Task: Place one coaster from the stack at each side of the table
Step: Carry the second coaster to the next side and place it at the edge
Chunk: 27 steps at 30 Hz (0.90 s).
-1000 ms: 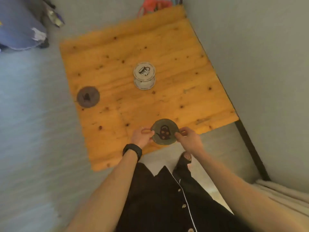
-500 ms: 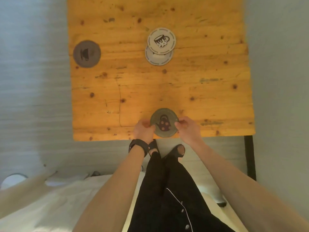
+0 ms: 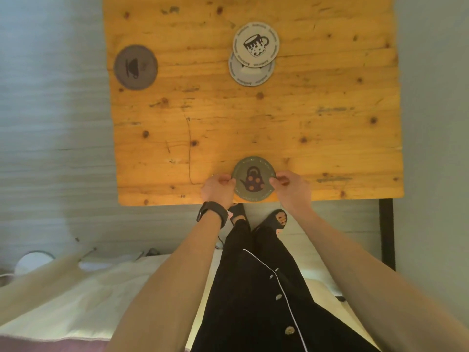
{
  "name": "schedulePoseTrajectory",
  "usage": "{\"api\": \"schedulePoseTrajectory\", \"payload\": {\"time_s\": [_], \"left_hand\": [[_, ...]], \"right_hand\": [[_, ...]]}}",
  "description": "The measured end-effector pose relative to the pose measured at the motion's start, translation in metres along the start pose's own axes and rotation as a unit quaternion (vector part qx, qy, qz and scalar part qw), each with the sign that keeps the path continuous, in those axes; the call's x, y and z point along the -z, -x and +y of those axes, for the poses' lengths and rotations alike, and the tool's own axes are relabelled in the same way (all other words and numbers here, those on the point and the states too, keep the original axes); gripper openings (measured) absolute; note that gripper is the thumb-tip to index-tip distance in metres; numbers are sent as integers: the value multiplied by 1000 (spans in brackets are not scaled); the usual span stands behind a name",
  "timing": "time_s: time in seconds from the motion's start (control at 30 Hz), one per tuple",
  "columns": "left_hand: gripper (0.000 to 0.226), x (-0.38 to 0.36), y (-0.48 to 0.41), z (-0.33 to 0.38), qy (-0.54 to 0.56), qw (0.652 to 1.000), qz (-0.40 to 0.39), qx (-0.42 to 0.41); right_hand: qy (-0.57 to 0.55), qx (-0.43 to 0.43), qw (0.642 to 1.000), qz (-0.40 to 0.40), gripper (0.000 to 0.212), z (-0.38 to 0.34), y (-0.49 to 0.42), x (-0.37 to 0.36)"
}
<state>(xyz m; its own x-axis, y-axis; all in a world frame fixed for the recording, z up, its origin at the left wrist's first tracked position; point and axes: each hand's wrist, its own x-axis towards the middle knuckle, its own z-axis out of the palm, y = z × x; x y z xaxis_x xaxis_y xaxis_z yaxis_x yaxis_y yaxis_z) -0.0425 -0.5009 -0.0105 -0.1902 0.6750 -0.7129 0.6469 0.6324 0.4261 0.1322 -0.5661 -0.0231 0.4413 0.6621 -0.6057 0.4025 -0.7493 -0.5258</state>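
Observation:
A green round coaster with a teapot picture (image 3: 252, 179) lies flat at the near edge of the wooden table (image 3: 253, 118). My left hand (image 3: 218, 190) pinches its left rim and my right hand (image 3: 289, 188) pinches its right rim. A small stack of two pale coasters (image 3: 255, 50), the top one showing a cup, sits toward the far middle of the table. A dark grey coaster (image 3: 135, 67) lies at the table's left edge.
A black table leg or frame (image 3: 386, 232) runs down at the right, near a grey wall. A cream bed or cushion (image 3: 76, 295) spreads below left. My feet in black sandals (image 3: 256, 217) stand just before the table edge.
The view has swung from an angled look to square-on over the table and drawn closer. Both hands keep hold of the green coaster, which now rests at the near edge.

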Motion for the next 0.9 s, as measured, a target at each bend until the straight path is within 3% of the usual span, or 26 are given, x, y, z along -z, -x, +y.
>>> {"api": "schedulePoseTrajectory", "payload": {"time_s": [0.4, 0.9], "left_hand": [[4, -4, -8, 3, 22, 999, 24, -8], [4, -7, -15, 5, 102, 993, 44, -33]], "right_hand": [[-42, -19, 998, 50, 13, -7, -1, -5], [-82, -35, 989, 118, 7, -15, -7, -12]]}}
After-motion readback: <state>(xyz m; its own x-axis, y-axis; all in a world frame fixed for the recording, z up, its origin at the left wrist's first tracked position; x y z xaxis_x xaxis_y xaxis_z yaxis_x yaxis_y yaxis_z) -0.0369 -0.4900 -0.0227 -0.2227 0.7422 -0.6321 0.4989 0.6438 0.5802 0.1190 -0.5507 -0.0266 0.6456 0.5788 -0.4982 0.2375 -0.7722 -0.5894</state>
